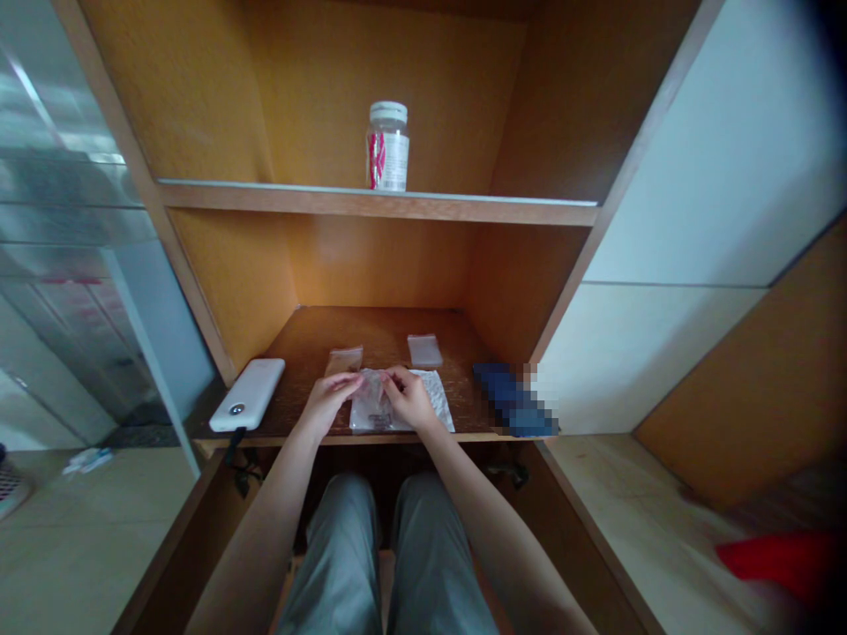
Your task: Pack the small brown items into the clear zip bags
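Observation:
My left hand (333,395) and my right hand (408,396) meet over a small clear plastic bag (371,407) on the lower wooden shelf (377,331). Both pinch the bag's top edge with their fingertips. The bag lies partly on a white padded sheet (438,399). Two more small clear bags rest behind it, one (345,359) at the left and one (424,350) at the right. I cannot make out what is inside the bag.
A white power bank (249,394) lies at the shelf's left front, its cable hanging down. A blue object (498,385), partly blurred out, sits at the right. A white-capped jar (387,146) stands on the upper shelf (377,203). My knees are below the shelf.

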The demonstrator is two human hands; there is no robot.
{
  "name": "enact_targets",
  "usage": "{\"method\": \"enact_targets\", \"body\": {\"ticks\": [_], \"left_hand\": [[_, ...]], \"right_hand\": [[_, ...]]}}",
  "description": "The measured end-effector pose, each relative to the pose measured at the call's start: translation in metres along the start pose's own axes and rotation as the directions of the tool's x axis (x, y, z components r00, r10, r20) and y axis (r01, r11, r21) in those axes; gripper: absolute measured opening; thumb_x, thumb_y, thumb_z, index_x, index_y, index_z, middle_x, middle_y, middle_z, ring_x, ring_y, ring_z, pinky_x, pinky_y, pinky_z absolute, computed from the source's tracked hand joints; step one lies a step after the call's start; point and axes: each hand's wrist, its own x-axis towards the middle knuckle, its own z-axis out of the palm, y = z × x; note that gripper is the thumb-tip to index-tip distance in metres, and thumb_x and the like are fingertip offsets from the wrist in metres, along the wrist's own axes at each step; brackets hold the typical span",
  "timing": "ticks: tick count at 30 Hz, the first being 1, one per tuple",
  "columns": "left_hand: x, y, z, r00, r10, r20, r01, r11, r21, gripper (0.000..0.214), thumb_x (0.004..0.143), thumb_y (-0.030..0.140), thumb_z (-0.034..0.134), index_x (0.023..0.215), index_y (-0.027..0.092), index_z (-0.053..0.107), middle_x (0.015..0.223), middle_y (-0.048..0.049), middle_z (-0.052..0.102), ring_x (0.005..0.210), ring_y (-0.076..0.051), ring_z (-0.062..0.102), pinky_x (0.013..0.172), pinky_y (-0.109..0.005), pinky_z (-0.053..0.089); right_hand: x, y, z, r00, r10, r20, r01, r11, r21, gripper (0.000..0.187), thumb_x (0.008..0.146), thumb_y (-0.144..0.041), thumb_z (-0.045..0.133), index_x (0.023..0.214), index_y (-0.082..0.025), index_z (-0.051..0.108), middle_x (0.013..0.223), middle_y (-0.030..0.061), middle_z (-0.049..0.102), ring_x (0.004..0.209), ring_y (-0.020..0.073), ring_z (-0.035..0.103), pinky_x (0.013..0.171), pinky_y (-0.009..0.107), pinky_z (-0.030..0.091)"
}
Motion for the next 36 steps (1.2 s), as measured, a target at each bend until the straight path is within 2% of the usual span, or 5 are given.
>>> {"method": "enact_targets", "body": {"ticks": [9, 14, 19, 29, 36], "left_hand": [[-0.002, 0.004, 0.002, 0.998, 0.041, 0.045, -0.045, 0.995, 0.088, 0.025, 0.063, 0.036, 0.066, 0.076, 0.014, 0.067, 0.076, -0.0059, 0.068, 0.072, -0.018, 0.061, 0.070, -0.029, 0.046], [-0.005, 0.010, 0.005, 0.996, 0.038, 0.086, -0.055, 0.979, 0.196, 0.022, 0.063, 0.034, 0.066, 0.073, 0.015, 0.066, 0.073, -0.0050, 0.066, 0.071, -0.018, 0.060, 0.067, -0.027, 0.044], [-0.007, 0.013, 0.005, 0.996, 0.055, 0.070, -0.072, 0.963, 0.261, 0.019, 0.062, 0.032, 0.065, 0.073, 0.016, 0.066, 0.073, -0.0045, 0.066, 0.071, -0.018, 0.059, 0.066, -0.027, 0.044], [-0.005, 0.009, 0.005, 0.993, 0.065, 0.103, -0.090, 0.961, 0.263, 0.023, 0.064, 0.034, 0.064, 0.077, 0.015, 0.065, 0.073, -0.0051, 0.065, 0.071, -0.018, 0.058, 0.063, -0.025, 0.044], [-0.006, 0.013, 0.006, 0.991, 0.070, 0.113, -0.101, 0.948, 0.302, 0.020, 0.064, 0.033, 0.063, 0.073, 0.016, 0.065, 0.073, -0.0040, 0.065, 0.072, -0.018, 0.058, 0.065, -0.026, 0.043]], "right_hand": [[-0.001, 0.002, 0.001, 0.998, -0.056, 0.042, 0.058, 0.997, -0.052, 0.019, 0.081, -0.028, 0.045, 0.079, -0.017, 0.060, 0.068, 0.0030, 0.061, 0.060, 0.0125, 0.054, 0.058, 0.022, 0.041], [-0.001, 0.002, 0.001, 0.997, -0.060, 0.046, 0.062, 0.997, -0.041, 0.017, 0.079, -0.026, 0.047, 0.079, -0.017, 0.060, 0.067, 0.0024, 0.062, 0.058, 0.0118, 0.053, 0.056, 0.022, 0.040], [-0.002, -0.002, 0.001, 0.996, -0.056, 0.068, 0.057, 0.998, -0.025, 0.013, 0.077, -0.024, 0.048, 0.075, -0.017, 0.060, 0.063, 0.0005, 0.059, 0.055, 0.0106, 0.050, 0.053, 0.021, 0.039], [-0.002, -0.003, 0.000, 0.993, -0.067, 0.093, 0.074, 0.994, -0.077, 0.015, 0.076, -0.024, 0.050, 0.079, -0.018, 0.063, 0.067, 0.0014, 0.063, 0.057, 0.0116, 0.052, 0.056, 0.022, 0.040], [-0.003, -0.004, 0.001, 0.992, -0.054, 0.110, 0.062, 0.996, -0.070, 0.013, 0.075, -0.023, 0.053, 0.079, -0.020, 0.064, 0.071, 0.0014, 0.065, 0.064, 0.0134, 0.057, 0.059, 0.023, 0.042]]}}
